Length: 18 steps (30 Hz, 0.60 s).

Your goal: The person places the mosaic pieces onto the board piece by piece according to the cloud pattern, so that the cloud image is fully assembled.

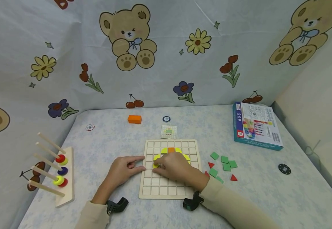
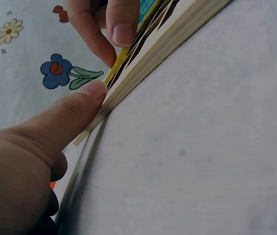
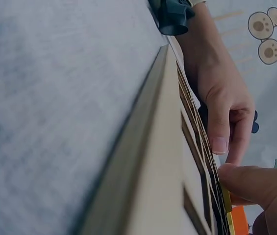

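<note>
A wooden grid board (image 1: 151, 191) lies on the table in front of me. My left hand (image 1: 123, 170) steadies it, thumb and index finger extended against its left edge. Reaching over the board, my right hand (image 1: 175, 167) pinches a yellow tile (image 1: 155, 165) at the left of the grid. Other yellow tiles (image 1: 164, 150) and an orange square tile (image 1: 171, 149) form an arch in the upper cells, partly hidden by the right hand. In the right wrist view, the right thumb (image 3: 248, 178) is right at a yellow tile's edge.
Green squares (image 1: 224, 159) and red triangles (image 1: 233, 177) lie right of the board. A pattern card (image 1: 168, 132) sits behind it. A peg stand with rings (image 1: 68, 190) is at left, a game box (image 1: 257, 127) at back right. An orange block (image 1: 134, 119) and several chips (image 1: 284, 169) lie around.
</note>
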Each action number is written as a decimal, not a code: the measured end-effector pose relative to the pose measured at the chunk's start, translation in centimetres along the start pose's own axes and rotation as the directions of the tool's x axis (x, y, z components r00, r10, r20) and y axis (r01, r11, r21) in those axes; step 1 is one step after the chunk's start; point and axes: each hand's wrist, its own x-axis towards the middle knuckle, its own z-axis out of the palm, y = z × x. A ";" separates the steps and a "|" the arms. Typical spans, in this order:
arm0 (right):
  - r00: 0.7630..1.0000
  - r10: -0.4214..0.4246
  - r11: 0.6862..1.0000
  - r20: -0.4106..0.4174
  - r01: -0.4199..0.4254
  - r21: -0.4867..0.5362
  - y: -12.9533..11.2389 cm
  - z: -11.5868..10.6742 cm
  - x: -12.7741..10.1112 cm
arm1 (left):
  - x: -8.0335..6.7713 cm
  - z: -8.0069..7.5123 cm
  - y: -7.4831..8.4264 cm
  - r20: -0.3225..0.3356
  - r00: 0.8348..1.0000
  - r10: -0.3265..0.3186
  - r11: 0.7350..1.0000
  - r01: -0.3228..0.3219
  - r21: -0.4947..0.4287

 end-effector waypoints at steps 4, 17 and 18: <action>0.999 0.020 0.997 0.040 -0.023 0.077 0.5 -0.4 -0.1 | 0.0 0.1 0.0 0.003 1.000 0.001 1.000 -0.001 -0.003; 0.988 0.105 0.975 0.116 -0.125 0.184 1.7 -0.8 -0.2 | 0.0 0.0 0.1 0.007 1.000 -0.008 1.000 0.008 -0.008; 0.987 0.112 0.974 0.115 -0.132 0.186 1.7 -0.9 -0.3 | 0.0 0.0 0.1 0.008 1.000 -0.009 1.000 0.009 -0.011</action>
